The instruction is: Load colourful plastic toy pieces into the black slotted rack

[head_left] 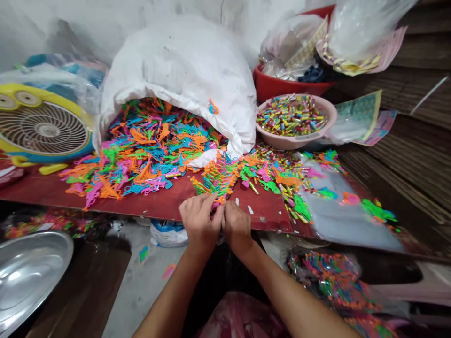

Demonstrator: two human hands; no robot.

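My left hand (pixel 200 216) and my right hand (pixel 237 224) meet at the front edge of the red table (pixel 162 202). Both have their fingers closed on the near end of a row of small colourful plastic pieces (pixel 218 176); the exact piece between the fingers is mostly hidden. Behind and to the left, a heap of orange, blue, green and pink plastic pieces (pixel 151 145) spills from a large white sack (pixel 186 61). Shiny small tubes (pixel 292 199) lie among more plastic pieces to the right.
A yellow and blue fan (pixel 47 129) stands at left, above a metal basin (pixel 31 277). A pink bowl (pixel 296 141) of shiny tubes sits by a red tub (pixel 260 84). Clear plastic bags (pixel 338 211) lie at right. Filled packs (pixel 341 286) are below the table.
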